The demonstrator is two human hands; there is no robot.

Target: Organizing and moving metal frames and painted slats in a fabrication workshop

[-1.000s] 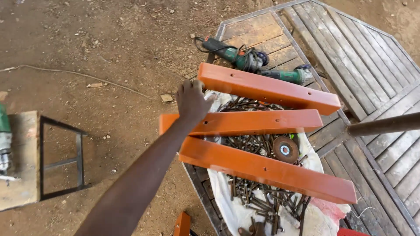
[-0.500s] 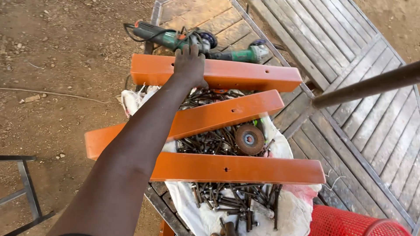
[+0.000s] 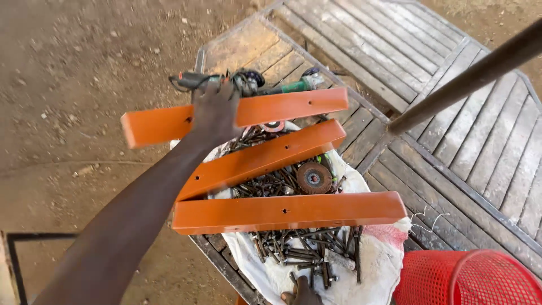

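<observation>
I am stretching my left hand [image 3: 213, 113] out and closing its grip over the far orange metal bar [image 3: 282, 107], fingers wrapped over its top edge left of the middle. Two more orange bars [image 3: 265, 158] are lying nearer me than the grip, across a white sack [image 3: 372, 265] of dark bolts [image 3: 293, 248]. The bar looks stiff, fairly heavy and smooth-painted, so holding nearer its middle would balance it. My right hand is not showing.

Bare dirt ground [image 3: 84, 68], slatted wooden platform [image 3: 440, 73] in a metal frame, daylight, outdoors
</observation>
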